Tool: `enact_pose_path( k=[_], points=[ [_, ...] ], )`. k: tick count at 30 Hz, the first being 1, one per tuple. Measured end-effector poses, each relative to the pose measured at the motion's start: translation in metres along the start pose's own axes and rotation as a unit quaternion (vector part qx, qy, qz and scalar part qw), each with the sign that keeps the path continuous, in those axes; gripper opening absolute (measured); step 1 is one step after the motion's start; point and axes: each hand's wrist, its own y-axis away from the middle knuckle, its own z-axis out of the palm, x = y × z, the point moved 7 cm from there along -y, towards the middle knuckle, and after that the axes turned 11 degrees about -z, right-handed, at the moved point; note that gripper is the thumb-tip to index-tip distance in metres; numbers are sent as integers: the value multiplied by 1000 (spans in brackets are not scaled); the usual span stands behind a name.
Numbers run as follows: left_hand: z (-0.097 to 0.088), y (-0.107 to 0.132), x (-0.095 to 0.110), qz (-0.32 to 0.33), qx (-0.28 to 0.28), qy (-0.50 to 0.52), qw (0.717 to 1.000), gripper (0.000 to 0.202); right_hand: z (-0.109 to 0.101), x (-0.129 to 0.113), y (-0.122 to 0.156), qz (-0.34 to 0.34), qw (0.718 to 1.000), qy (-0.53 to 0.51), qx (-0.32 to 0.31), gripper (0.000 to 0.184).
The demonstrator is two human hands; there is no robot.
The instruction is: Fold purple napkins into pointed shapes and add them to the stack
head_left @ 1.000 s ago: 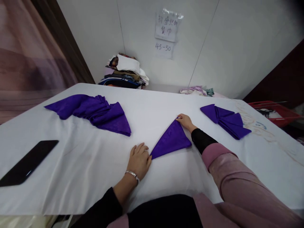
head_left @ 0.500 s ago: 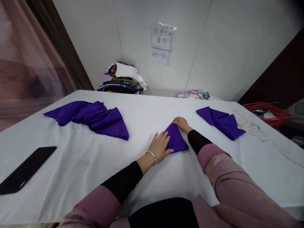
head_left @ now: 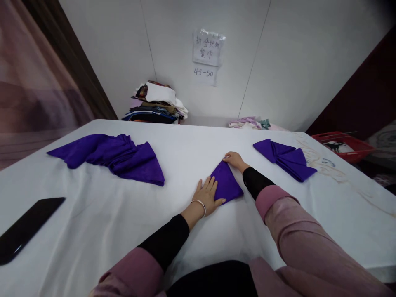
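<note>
Centre frame: left hand (head_left: 206,197) flat, fingers spread, on purple cloth (head_left: 229,183); right hand (head_left: 235,160) pinches its top corner.

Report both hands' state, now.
Left hand: open, palm down on the folded purple napkin.
Right hand: closed, pinching that napkin's far corner.

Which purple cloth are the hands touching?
The middle purple cloth: the left hand lies on its left edge, the right hand holds its top corner. The left cloth and right cloth have no hand on them.
</note>
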Motion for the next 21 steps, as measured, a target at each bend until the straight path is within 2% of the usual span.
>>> enact_pose_path(
  k=[9,14,16,19,21],
  points=[
    [0,1,0,-4,-7,0,1000,80,-8,-9,12,-37,998,0,47,24],
    [2,0,-1,-3,-6,-3,1000,80,-21,-34,31,-128,989,-1,76,24],
    [2,-1,-2,-1,-4,-3,1000,81,-18,-52,38,-208,977,-6,43,23],
    [1,-1,-2,-2,-3,-4,1000,81,-2,-77,50,-335,941,9,-52,26],
    [-1,0,-2,-4,-7,-7,1000,82,7,-82,55,-359,928,33,-95,29]
  ],
)
